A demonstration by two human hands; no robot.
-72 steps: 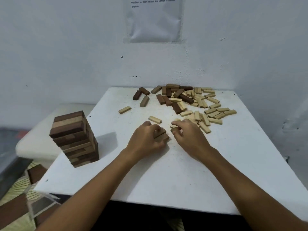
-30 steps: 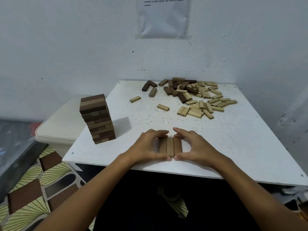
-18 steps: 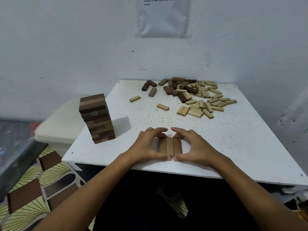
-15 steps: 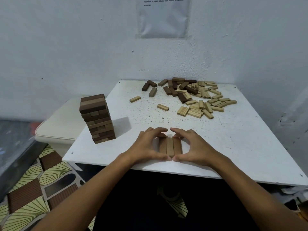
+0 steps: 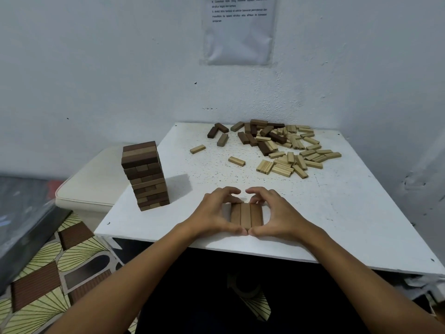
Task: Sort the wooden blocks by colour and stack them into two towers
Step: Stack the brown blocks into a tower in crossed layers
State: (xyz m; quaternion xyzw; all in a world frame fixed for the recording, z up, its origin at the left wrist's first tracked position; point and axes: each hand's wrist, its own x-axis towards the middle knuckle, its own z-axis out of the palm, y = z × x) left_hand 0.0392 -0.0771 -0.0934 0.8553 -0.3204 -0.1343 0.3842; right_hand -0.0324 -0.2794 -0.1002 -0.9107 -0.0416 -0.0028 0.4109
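Three brown blocks [image 5: 246, 215] lie side by side as a flat row near the front edge of the white table [image 5: 337, 213]. My left hand [image 5: 214, 213] curls round the row's left side and my right hand [image 5: 277, 214] curls round its right side, thumbs meeting at the near end. A tower of dark blocks [image 5: 145, 175] stands at the table's left edge. Loose dark blocks [image 5: 252, 136] and pale blocks [image 5: 293, 155] lie scattered at the back.
Two single pale blocks [image 5: 197, 149] [image 5: 236, 161] lie apart mid-table. A cream cushioned stool [image 5: 96, 179] stands left of the table, over a patterned floor [image 5: 48, 273]. White walls close in behind and to the right, with a paper sheet [image 5: 238, 30] taped up.
Since 2.4 s ago both hands brought the brown blocks from mid-table to the front edge and squared them into a row. Over the last second the hands barely shifted.
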